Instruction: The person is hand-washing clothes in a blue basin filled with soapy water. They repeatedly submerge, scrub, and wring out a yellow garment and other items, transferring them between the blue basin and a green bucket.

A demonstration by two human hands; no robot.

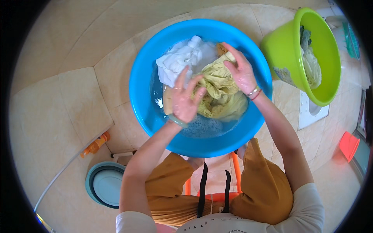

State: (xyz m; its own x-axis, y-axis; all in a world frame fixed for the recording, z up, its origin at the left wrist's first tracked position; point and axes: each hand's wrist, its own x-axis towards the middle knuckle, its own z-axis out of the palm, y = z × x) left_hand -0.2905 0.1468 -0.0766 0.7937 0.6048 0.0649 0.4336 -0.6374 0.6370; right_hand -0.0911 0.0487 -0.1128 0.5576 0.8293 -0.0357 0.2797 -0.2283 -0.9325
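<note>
A large blue basin [140,83] of sudsy water [204,129] stands in front of me. In it lies a wet, crumpled pale yellow garment [219,79], partly under the water at its near side. Left of that is a bunched white garment [175,62], its top above the water. A tan piece [167,103] shows beside my left hand, its kind unclear. My left hand [185,101], slightly blurred, hovers with spread fingers at the yellow garment's left edge. My right hand [243,74] is over that garment's right side, thumb and fingers apart; whether it touches the cloth I cannot tell.
A lime-green bucket [281,58] with clothes inside stands tilted in view at the right, near a white floor fixture [311,112]. An orange bottle [96,144], a grey-blue tub [107,186] and a thin hose [64,165] are at left. A red-orange scoop-like thing [349,146] is far right.
</note>
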